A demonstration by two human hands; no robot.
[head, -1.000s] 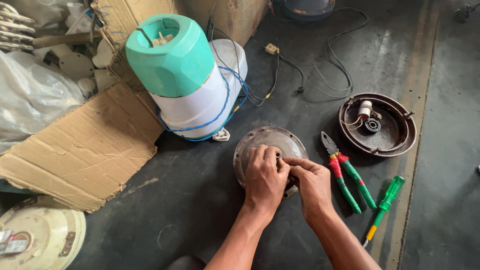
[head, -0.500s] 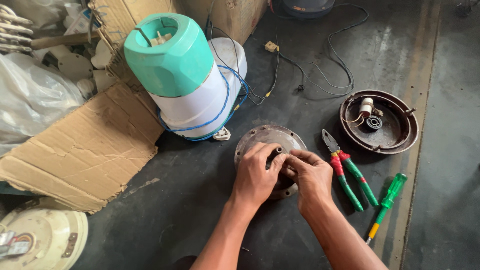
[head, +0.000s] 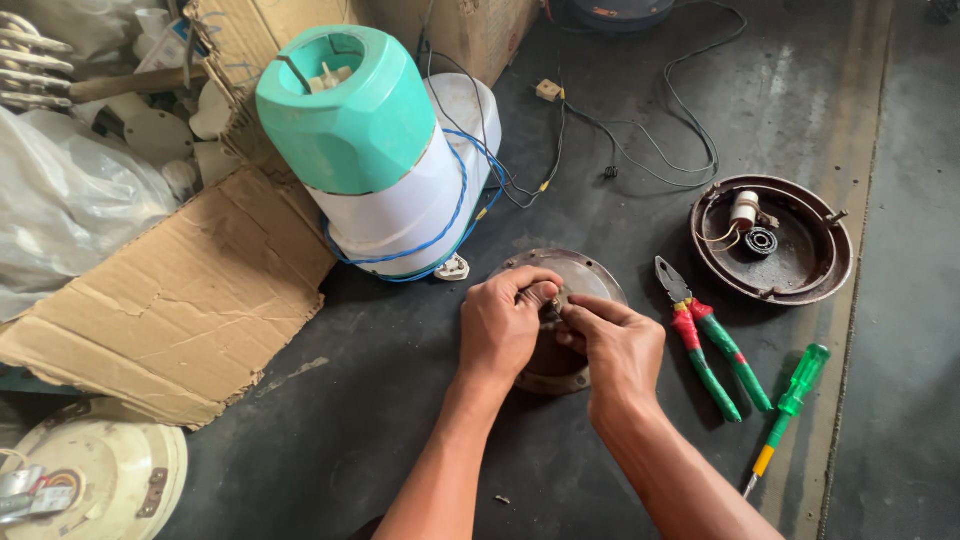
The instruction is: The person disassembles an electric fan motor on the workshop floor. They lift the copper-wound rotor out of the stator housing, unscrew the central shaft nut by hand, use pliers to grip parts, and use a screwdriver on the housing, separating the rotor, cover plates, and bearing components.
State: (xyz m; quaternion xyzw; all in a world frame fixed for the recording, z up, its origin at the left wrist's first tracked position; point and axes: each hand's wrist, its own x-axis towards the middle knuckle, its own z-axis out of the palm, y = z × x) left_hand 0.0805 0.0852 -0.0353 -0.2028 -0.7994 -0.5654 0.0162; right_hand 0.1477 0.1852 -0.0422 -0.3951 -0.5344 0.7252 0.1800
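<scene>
**Metal disc worked on by both hands**

Metal disc lay flat on the dark floor, at the centre of the view. Nearest the camera, the left hand and right hand met over its middle, fingers curled and pinched on a small part there; what the part was could not be made out. The disc appeared opened up and apart from its mate, so the job looked midway, with the refitting not yet done. At three o'clock lay pliers with red and green grips, and just past them a green screwdriver. At two o'clock sat a round housing, open side up, untouched. At eleven o'clock stood a white and green appliance beside torn cardboard.
</scene>
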